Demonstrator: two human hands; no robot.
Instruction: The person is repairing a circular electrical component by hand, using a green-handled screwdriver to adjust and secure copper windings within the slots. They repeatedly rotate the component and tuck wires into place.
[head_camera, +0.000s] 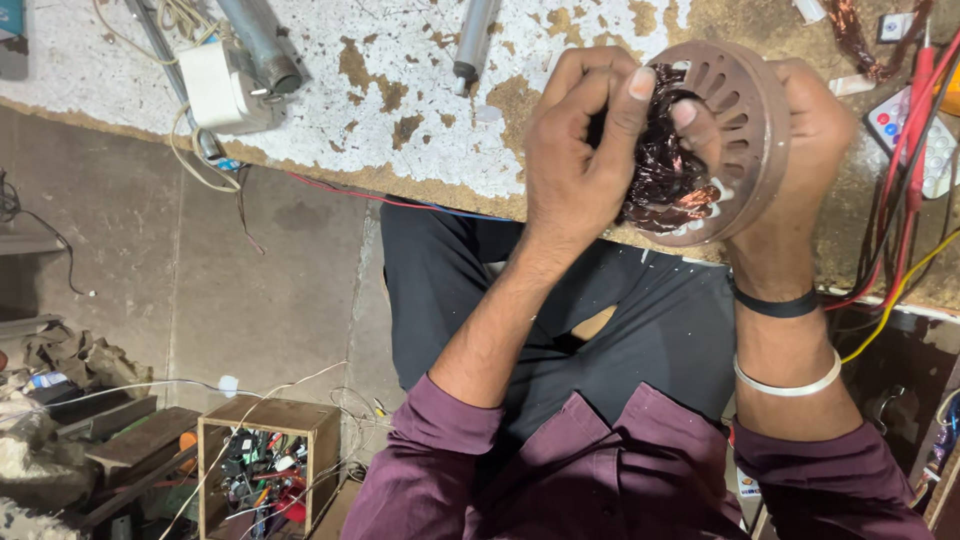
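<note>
A round brown slotted motor housing (745, 100) with dark copper windings (665, 175) inside is held up over the edge of the worn workbench (400, 120). My right hand (815, 150) wraps around its rim from the right. The thumb of that hand presses into the windings. My left hand (580, 150) is curled at the open side, with its fingers pinched on the copper windings.
On the bench lie a white plug adapter (215, 85), metal tubes (260, 40), a remote (900, 130) and red, black and yellow wires (905, 220). On the floor at lower left stands a wooden box of parts (265, 460) beside stacked scrap (70, 420).
</note>
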